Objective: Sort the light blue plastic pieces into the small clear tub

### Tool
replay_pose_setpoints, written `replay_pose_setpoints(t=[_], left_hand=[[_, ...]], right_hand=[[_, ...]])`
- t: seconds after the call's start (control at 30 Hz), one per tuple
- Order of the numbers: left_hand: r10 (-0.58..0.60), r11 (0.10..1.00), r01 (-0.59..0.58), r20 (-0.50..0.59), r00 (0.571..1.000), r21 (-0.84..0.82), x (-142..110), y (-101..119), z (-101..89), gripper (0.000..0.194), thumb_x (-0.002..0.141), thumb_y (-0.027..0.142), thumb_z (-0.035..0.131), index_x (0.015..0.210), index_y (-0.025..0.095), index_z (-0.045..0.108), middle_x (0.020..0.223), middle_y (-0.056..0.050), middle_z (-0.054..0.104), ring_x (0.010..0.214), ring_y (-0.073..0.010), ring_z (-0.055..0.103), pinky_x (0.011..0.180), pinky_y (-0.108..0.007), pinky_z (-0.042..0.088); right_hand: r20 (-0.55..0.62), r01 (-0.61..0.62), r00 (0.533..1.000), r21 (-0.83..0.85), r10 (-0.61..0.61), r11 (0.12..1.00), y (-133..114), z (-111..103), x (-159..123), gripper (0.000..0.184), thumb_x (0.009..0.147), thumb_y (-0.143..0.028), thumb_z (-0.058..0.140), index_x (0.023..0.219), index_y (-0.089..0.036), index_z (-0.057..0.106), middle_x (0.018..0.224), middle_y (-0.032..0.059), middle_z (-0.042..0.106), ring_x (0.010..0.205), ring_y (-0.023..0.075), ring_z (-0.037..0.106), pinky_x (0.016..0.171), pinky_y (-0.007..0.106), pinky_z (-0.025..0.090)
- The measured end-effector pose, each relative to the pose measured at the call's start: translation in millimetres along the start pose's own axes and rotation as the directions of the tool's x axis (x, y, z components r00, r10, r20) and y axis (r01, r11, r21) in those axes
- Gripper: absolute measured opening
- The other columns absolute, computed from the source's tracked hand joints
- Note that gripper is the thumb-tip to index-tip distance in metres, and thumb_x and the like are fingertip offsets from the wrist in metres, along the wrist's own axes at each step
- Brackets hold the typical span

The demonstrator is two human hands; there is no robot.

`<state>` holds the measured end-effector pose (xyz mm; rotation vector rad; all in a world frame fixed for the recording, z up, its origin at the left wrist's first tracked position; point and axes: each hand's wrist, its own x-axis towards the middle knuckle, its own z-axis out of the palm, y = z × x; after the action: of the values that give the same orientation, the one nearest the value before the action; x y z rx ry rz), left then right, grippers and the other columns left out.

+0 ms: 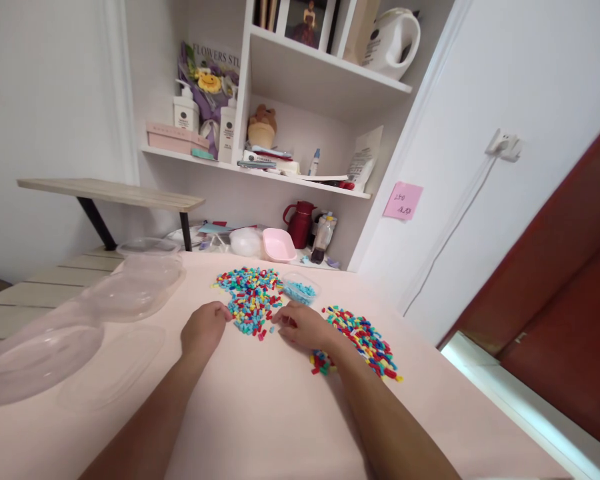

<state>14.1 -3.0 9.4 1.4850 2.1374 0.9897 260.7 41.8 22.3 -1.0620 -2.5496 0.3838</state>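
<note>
A pile of small multicoloured plastic pieces point(253, 307), mostly blue with red, yellow and green, lies between my hands. At its left edge is my left hand point(205, 328), closed with fingers curled in; whatever they may hold is hidden. My right hand point(304, 325) is over the pile's right edge, its fingers half bent and apart, close to a few loose pieces. Just beyond it stands a clear plastic container point(316, 285) with light blue pieces inside. A second mixed pile point(363, 337) spreads to the right, partly covered by my right forearm.
Several clear plastic containers and lids point(140, 283) line the left side of the pink-covered table point(260, 413). At the back are a pink tub point(279, 247), a red jug point(300, 225) and a bottle point(323, 240). A wooden stand point(115, 192) rises at left, below shelves point(305, 180).
</note>
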Motion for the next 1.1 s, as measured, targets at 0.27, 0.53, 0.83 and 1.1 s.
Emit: replay_pose_setpoints(t=[0.27,0.53,0.83,1.1], left_hand=[[-0.026,1.000,0.026,0.004,1.000,0.011,-3,3,-1.1,0.027,0.075,0.022,0.044,0.071,0.029,0.069,0.092,0.004,0.072,0.080,-0.0170,0.061,0.061,-0.026,0.036],[-0.022,0.999,0.021,0.027,0.999,0.024,-3,4,-3.0,0.028,0.075,0.022,0.042,0.070,0.029,0.068,0.091,0.005,0.072,0.083,-0.0175,0.061,0.063,-0.027,0.036],[0.003,1.000,-0.003,0.038,0.999,0.006,2,0,-1.5,0.027,0.076,0.022,0.042,0.071,0.028,0.067,0.090,0.003,0.072,0.083,-0.0175,0.061,0.066,-0.027,0.037],[0.000,1.000,0.000,0.019,1.000,0.000,-2,1,-2.3,0.025,0.075,0.022,0.044,0.069,0.029,0.068,0.089,0.004,0.072,0.081,-0.0174,0.062,0.063,-0.026,0.037]], right_hand=[[-0.049,0.025,0.998,-0.073,-0.029,0.997,-15,6,6,0.011,0.074,-0.026,0.068,0.084,-0.024,0.069,0.088,0.0011,0.061,0.081,0.0141,0.056,0.073,0.024,0.039],[-0.354,-0.027,0.935,-0.011,0.022,1.000,-2,-13,8,0.008,0.080,-0.024,0.061,0.082,-0.022,0.069,0.078,0.0008,0.061,0.072,0.0130,0.054,0.067,0.024,0.039],[-0.682,-0.246,0.693,0.078,0.232,0.966,43,-31,6,0.031,0.088,-0.034,0.046,0.106,-0.022,0.068,0.086,0.0045,0.065,0.078,0.0182,0.059,0.073,0.030,0.044],[-0.484,0.081,0.875,0.190,0.022,0.978,6,-18,6,0.023,0.087,-0.027,0.050,0.094,-0.022,0.071,0.090,0.0042,0.069,0.082,0.0159,0.061,0.078,0.028,0.045]])
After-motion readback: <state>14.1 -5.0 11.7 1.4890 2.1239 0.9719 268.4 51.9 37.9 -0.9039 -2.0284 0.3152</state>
